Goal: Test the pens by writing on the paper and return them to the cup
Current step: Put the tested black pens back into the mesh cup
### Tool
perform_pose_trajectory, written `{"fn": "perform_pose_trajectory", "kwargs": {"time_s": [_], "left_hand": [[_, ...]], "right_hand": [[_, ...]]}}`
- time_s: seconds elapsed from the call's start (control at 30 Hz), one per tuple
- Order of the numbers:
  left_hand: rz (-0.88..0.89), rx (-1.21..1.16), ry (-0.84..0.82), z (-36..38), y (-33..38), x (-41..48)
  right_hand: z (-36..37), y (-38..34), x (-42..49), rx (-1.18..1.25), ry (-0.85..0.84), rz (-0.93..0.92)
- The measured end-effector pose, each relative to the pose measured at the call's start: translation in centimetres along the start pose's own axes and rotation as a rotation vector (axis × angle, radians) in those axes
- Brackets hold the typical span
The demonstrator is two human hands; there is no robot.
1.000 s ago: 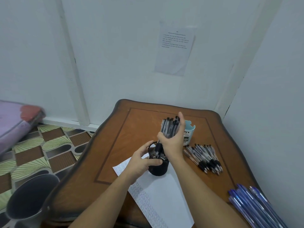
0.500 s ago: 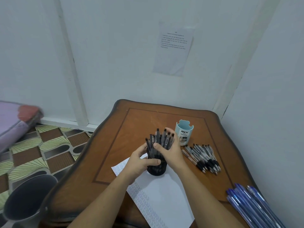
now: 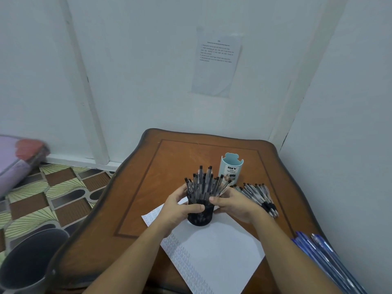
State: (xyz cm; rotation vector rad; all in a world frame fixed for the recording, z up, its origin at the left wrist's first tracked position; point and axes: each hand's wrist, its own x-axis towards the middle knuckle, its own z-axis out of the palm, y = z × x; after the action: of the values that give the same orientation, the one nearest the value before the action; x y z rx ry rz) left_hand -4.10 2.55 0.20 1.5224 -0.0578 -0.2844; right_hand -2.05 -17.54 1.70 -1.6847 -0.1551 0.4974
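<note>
Under my left grip and right grip I see a brown wooden table with a dark inlaid line round its top, pushed into a corner of white walls. Just beyond my right grip a light-blue desk organizer stands upright, printed "DIY". High above it a printed sheet is stuck to the wall; I cannot read its text. Well left of my left grip lies a patterned floor in brown, green and black. A dark bucket sits nearer me on that side. Far left, a purple bundle with a red patch lies by the wall.
</note>
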Motion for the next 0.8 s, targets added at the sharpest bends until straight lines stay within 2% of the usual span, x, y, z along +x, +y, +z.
{"fn": "perform_pose_trajectory", "kwargs": {"time_s": [0.1, 0.2, 0.27, 0.37, 0.53, 0.67, 0.8], "left_hand": [[0.004, -0.018, -0.035, 0.7, -0.2, 0.2], [-0.002, -0.055, -0.067, 1.6, -0.2, 0.2], [-0.003, -0.07, -0.082, 2.0, -0.1, 0.1], [0.003, -0.067, -0.093, 2.4, -0.1, 0.1], [-0.005, -0.059, -0.104, 2.3, 0.0, 0.1], [-0.019, -0.072, -0.101, 2.2, -0.2, 0.2], [-0.019, -0.074, -0.105, 2.2, -0.2, 0.3]], "right_hand": [[-0.3, 0.1, -1.0, -0.039, 0.04, -0.053], [-0.6, -0.6, -1.8, -0.018, 0.192, -0.168], [-0.7, -1.4, -1.7, -0.092, 0.255, -0.234], [-0.5, -2.1, -1.2, -0.327, 0.201, -0.22], [-0.5, -3.3, -1.1, -0.48, 0.091, -0.147], [-0.4, -4.0, -1.0, -0.186, 0.117, -0.215], [0.1, -3.4, -0.5, -0.295, 0.22, -0.253]]}}
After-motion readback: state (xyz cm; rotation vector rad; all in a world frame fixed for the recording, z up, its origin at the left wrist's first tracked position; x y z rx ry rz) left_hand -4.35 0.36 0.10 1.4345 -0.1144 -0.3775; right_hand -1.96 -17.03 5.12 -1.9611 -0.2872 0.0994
